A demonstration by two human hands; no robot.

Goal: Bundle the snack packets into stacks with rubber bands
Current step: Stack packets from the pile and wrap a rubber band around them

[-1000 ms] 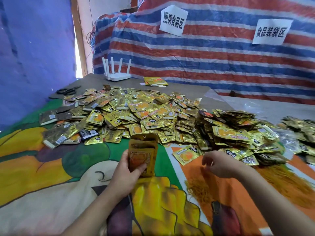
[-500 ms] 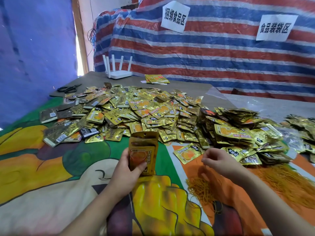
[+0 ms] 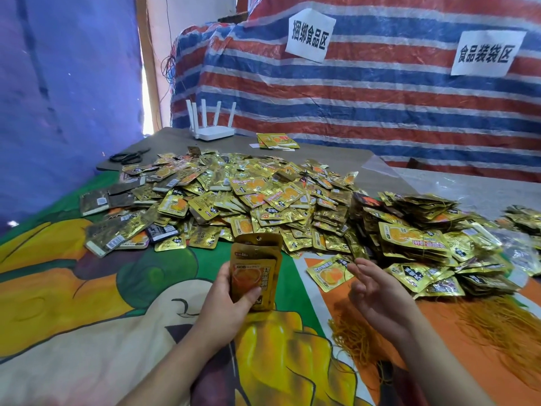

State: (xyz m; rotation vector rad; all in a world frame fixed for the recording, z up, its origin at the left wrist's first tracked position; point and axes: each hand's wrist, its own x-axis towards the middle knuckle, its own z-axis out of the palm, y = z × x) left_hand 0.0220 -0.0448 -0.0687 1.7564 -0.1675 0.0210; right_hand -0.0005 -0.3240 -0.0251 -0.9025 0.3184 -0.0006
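Observation:
My left hand [image 3: 225,306] grips a small stack of gold and orange snack packets [image 3: 254,271], held upright on the printed cloth. My right hand [image 3: 377,294] hovers just to the right of the stack with its fingers spread and fairly straight; whether a rubber band lies across them I cannot tell. Below that hand is a tangle of yellow rubber bands [image 3: 354,338]. A single packet [image 3: 328,272] lies flat between the hands. Behind spreads a big heap of loose packets [image 3: 248,194].
Banded stacks [image 3: 424,238] are piled at the right, with a larger spread of rubber bands [image 3: 503,329] in front of them. A white router [image 3: 213,130], black scissors [image 3: 128,156] and a few packets [image 3: 278,140] lie at the table's back, under a striped tarp.
My right hand has lifted off the rubber band tangle and uncurled, its fingers now spread beside the stack. My left hand keeps the stack in the same place.

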